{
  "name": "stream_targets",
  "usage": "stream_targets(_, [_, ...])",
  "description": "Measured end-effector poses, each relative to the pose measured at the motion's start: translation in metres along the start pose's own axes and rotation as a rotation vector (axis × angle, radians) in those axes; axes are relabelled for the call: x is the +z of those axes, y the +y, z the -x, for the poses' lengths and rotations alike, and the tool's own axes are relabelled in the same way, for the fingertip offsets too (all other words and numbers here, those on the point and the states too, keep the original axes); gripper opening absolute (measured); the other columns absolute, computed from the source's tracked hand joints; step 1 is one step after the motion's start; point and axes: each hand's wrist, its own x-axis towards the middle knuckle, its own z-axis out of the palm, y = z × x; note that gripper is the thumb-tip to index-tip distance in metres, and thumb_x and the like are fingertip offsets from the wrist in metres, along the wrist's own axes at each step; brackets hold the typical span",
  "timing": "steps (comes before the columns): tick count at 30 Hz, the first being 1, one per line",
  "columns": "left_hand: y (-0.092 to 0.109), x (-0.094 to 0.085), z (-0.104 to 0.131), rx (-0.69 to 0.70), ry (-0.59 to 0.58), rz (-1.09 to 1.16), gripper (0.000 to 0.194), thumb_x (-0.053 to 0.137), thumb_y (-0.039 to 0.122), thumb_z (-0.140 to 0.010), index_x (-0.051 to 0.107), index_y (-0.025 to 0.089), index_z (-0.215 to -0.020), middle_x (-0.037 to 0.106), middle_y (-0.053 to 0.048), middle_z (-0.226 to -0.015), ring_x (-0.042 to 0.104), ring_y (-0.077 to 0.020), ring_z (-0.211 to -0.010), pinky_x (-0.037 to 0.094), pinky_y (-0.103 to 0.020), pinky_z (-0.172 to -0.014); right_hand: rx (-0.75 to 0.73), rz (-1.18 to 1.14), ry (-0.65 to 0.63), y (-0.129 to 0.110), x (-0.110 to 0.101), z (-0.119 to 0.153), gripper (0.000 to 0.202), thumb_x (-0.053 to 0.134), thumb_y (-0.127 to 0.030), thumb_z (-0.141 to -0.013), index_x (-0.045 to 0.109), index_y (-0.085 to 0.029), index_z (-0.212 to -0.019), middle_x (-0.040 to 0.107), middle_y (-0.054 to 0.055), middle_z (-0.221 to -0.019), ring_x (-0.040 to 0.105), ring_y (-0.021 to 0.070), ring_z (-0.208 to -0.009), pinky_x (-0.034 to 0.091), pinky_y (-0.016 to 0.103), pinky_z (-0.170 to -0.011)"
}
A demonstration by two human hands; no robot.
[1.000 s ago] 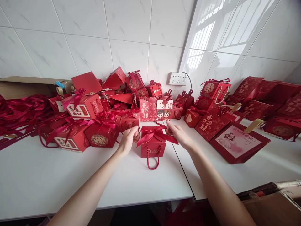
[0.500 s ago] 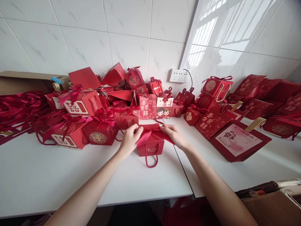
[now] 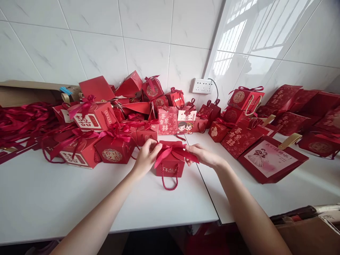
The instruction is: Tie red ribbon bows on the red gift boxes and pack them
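Observation:
A small red gift box (image 3: 170, 170) with gold lettering and a twisted rope handle on its front stands on the white table (image 3: 148, 202). Across its top lies a red ribbon bow (image 3: 174, 150). At the box's left side, my left hand (image 3: 147, 154) pinches the left part of the ribbon between thumb and fingers. My right hand (image 3: 202, 154) is at the right side, its fingers closed on the right loop of the bow. The undersides of both hands' fingers are partly hidden.
Many red boxes with bows (image 3: 111, 148) are piled at the left, beside heaped ribbons (image 3: 23, 120). Red bags, one with a couple's picture (image 3: 268, 157), lie at the right. A socket strip (image 3: 202, 86) is on the tiled wall. Cardboard (image 3: 310, 230) shows at the lower right.
The bow on the box now looks fuller and more spread. My right hand has turned and shifted slightly right and down along the ribbon; my left hand has hardly moved.

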Motion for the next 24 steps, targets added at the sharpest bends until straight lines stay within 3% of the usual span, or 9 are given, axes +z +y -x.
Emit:
stream_targets(3, [0.001, -0.003, 0.001, 0.107, 0.026, 0.019, 0.02, 0.054, 0.038, -0.079, 0.054, 0.018, -0.083, 0.059, -0.001, -0.08, 0.057, -0.0147, -0.072, 0.044, -0.026, -0.065, -0.047, 0.221, -0.102, -0.004, -0.006, 0.006, 0.046, 0.056, -0.053, -0.081, 0.059, -0.013, -0.057, 0.056, 0.002, -0.055, 0.043, 0.0093, -0.051, 0.033, 0.025, -0.055])
stream_targets(6, [0.002, -0.004, 0.005, 0.34, 0.046, -0.086, 0.022, 0.052, 0.036, -0.08, 0.056, 0.019, -0.094, 0.057, -0.005, -0.097, 0.057, -0.0191, -0.09, 0.046, -0.032, -0.079, -0.085, 0.255, -0.15, -0.005, -0.007, 0.008, 0.045, 0.057, -0.048, -0.082, 0.057, -0.014, -0.054, 0.052, -0.001, -0.051, 0.04, 0.0073, -0.048, 0.032, 0.024, -0.053])
stream_targets(9, [0.004, -0.005, 0.011, 0.584, 0.062, -0.189, 0.023, 0.051, 0.035, -0.079, 0.057, 0.02, -0.096, 0.053, -0.006, -0.097, 0.052, -0.021, -0.093, 0.043, -0.035, -0.085, -0.058, 0.224, -0.206, -0.007, -0.005, 0.009, 0.045, 0.057, -0.048, -0.083, 0.058, -0.014, -0.054, 0.056, 0.0, -0.051, 0.045, 0.0079, -0.047, 0.035, 0.024, -0.052])
stream_targets(11, [0.006, -0.005, 0.014, 0.644, 0.088, -0.217, 0.022, 0.051, 0.038, -0.077, 0.056, 0.019, -0.088, 0.051, -0.006, -0.089, 0.05, -0.0207, -0.086, 0.043, -0.035, -0.079, -0.008, 0.225, -0.229, -0.01, -0.003, 0.012, 0.045, 0.056, -0.049, -0.083, 0.061, -0.012, -0.057, 0.06, 0.001, -0.053, 0.046, 0.0075, -0.043, 0.037, 0.025, -0.05])
stream_targets(14, [0.008, -0.004, 0.016, 0.554, 0.095, -0.272, 0.02, 0.054, 0.037, -0.074, 0.048, 0.02, -0.067, 0.048, -0.002, -0.074, 0.047, -0.0181, -0.075, 0.041, -0.032, -0.071, 0.059, 0.192, -0.244, -0.014, 0.0, 0.015, 0.045, 0.057, -0.052, -0.081, 0.063, -0.012, -0.061, 0.063, 0.002, -0.054, 0.046, 0.0069, -0.035, 0.038, 0.025, -0.046])
stream_targets(16, [0.009, -0.004, 0.015, 0.423, 0.014, -0.271, 0.023, 0.053, 0.032, -0.077, 0.043, 0.02, -0.061, 0.046, 0.0, -0.068, 0.046, -0.0154, -0.068, 0.04, -0.028, -0.066, 0.088, 0.128, -0.266, -0.016, 0.004, 0.017, 0.045, 0.057, -0.055, -0.079, 0.062, -0.012, -0.064, 0.063, 0.002, -0.051, 0.049, 0.0088, -0.034, 0.038, 0.025, -0.044])
stream_targets(20, [0.011, -0.007, 0.012, 0.21, -0.101, -0.138, 0.021, 0.05, 0.03, -0.08, 0.045, 0.019, -0.063, 0.047, 0.003, -0.064, 0.045, -0.0121, -0.061, 0.036, -0.024, -0.059, 0.017, 0.145, -0.261, -0.017, 0.01, 0.02, 0.046, 0.058, -0.054, -0.079, 0.065, -0.011, -0.064, 0.068, 0.007, -0.06, 0.062, 0.0144, -0.054, 0.044, 0.026, -0.054])
stream_targets(24, [0.009, -0.01, 0.008, 0.055, -0.146, -0.002, 0.023, 0.052, 0.033, -0.079, 0.047, 0.018, -0.063, 0.044, 0.004, -0.06, 0.041, -0.0106, -0.059, 0.032, -0.023, -0.058, 0.009, 0.079, -0.144, -0.014, 0.007, 0.018, 0.043, 0.061, -0.052, -0.079, 0.067, -0.011, -0.07, 0.071, 0.008, -0.069, 0.068, 0.0182, -0.071, 0.049, 0.028, -0.069])
